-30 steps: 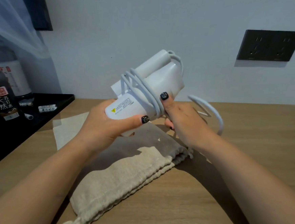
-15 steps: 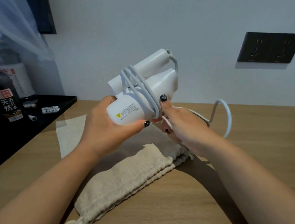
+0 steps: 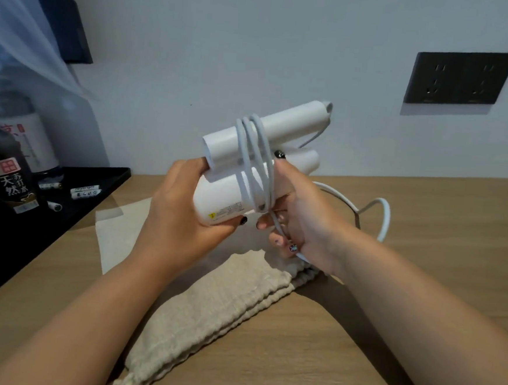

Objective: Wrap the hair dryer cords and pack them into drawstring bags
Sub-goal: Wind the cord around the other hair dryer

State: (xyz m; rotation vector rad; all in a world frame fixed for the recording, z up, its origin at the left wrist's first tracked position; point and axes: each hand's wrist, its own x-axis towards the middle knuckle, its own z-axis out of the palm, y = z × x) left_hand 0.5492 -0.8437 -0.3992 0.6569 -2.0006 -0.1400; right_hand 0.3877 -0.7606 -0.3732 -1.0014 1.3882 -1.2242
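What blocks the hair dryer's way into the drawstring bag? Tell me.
Nothing stands between them. The hair dryer is held above the drawstring bag, but its cord still trails loose, and the bag lies flat.

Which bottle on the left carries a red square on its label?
The dark bottle nearer the camera; the white-labelled bottle behind it lacks one.

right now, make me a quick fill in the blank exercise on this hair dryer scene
1. The white cord is looped around the white folded ____.
2. The left hand grips the dryer's body while the right hand holds the ____.
3. The beige cloth drawstring bag lies flat on the wooden ____.
4. On the wall hangs a black ____ panel.

Missing words: hair dryer; cord; table; socket
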